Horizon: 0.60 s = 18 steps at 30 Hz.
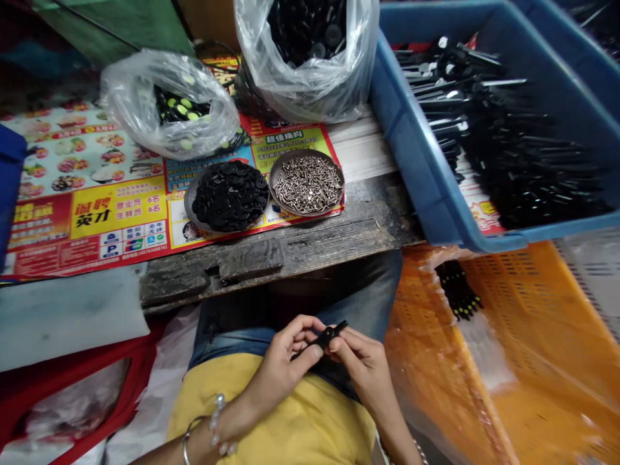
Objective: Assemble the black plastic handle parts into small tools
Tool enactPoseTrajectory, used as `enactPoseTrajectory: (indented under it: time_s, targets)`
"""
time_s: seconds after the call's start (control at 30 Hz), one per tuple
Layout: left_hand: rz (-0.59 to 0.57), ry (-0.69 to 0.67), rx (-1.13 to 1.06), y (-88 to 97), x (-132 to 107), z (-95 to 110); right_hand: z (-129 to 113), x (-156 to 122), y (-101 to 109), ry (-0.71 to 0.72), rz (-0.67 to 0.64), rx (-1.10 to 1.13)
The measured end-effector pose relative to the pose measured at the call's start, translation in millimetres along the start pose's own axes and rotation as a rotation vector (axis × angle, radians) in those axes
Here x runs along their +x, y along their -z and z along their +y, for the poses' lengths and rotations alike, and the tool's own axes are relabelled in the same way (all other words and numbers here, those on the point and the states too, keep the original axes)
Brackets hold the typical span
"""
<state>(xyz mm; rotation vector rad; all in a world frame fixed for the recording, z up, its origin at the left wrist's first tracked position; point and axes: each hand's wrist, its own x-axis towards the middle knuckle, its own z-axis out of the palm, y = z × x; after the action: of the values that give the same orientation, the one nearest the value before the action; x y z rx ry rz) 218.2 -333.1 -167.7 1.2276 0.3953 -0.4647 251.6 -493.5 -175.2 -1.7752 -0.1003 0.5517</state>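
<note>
Over my lap, my left hand (295,355) is closed around a slim black plastic part (327,334) with a round joint near its middle. The fingers of my right hand (361,358) pinch the same part near that joint and its upper end. Part of its length is hidden behind my fingers. On the bench in front of me, a dish of black discs (230,194) sits beside a dish of small metal pins or screws (307,184). Both hands are below the bench edge, apart from the dishes.
A blue bin (426,155) with many black rod-like parts stands at right. Below it is an orange crate (542,310) with a few black parts tipped yellow-green. Plastic bags of black pieces (310,97) and yellow-green-topped pieces (130,123) stand behind the dishes. The worn bench edge (329,252) runs across.
</note>
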Motion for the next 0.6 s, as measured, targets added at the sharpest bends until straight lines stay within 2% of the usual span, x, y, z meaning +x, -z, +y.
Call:
enactPoseTrajectory:
  time_s: [0.33,0.6]
  targets:
    - [0.011,-0.008,-0.001,1.4,-0.7,-4.3,0.6,-0.4,-1.3,-0.053,0.010,0.026]
    - [0.031,-0.063,0.077,1.0,-4.1,-3.3,-3.2,-0.7,0.7,-0.041,0.018,0.031]
